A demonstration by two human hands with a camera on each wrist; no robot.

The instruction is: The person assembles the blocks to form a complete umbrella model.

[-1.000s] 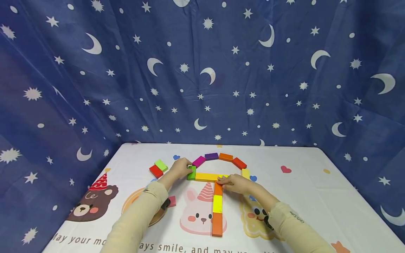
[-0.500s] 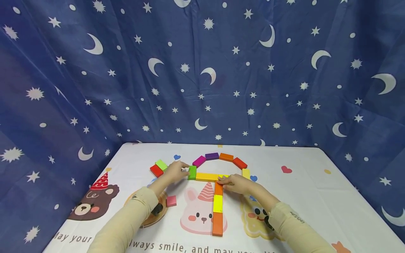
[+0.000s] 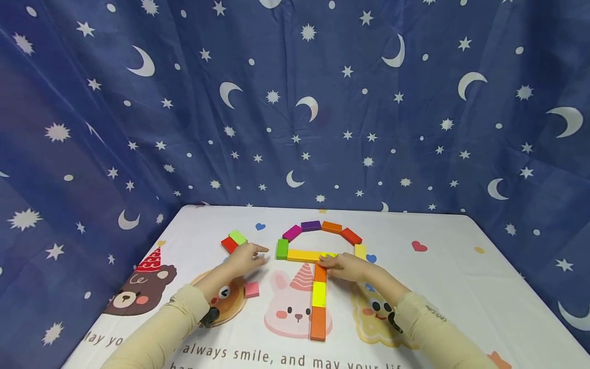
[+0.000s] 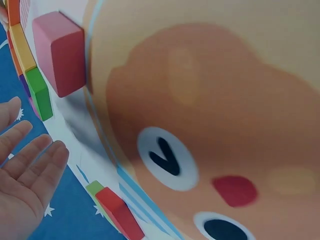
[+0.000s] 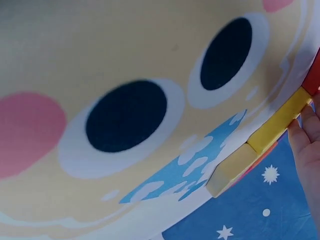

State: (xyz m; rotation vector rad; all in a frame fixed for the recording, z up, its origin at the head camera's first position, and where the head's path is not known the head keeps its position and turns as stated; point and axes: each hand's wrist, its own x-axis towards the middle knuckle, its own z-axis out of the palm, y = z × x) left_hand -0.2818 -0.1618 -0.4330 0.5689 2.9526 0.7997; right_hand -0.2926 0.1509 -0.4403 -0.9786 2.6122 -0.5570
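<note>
My left hand [image 3: 247, 258] is off the blocks with fingers stretched out and nothing in them. It is between the green block [image 3: 282, 249] and a red block [image 3: 228, 244] with a light green block [image 3: 237, 237] beside it. My right hand [image 3: 344, 267] touches the bar's yellow block [image 3: 328, 254] and the upper end of the stem's orange block [image 3: 320, 273], hiding part of both. The bar's left half is a long yellow-orange block [image 3: 303, 255]. Seen from the right wrist, fingertips [image 5: 296, 131] lie along the yellow bar beside a pale yellow block [image 5: 235, 170].
Magenta [image 3: 292, 233], purple [image 3: 311, 226], orange [image 3: 332, 227] and red [image 3: 352, 236] blocks form an arch above the bar. A yellow block [image 3: 319, 294] and a darker orange block [image 3: 318, 324] continue the stem. One pink block [image 3: 252, 289] lies apart, left of the stem.
My left hand has let go of the green block and drawn back left and toward me, fingers spreading. The right hand stays at the top of the stem.
</note>
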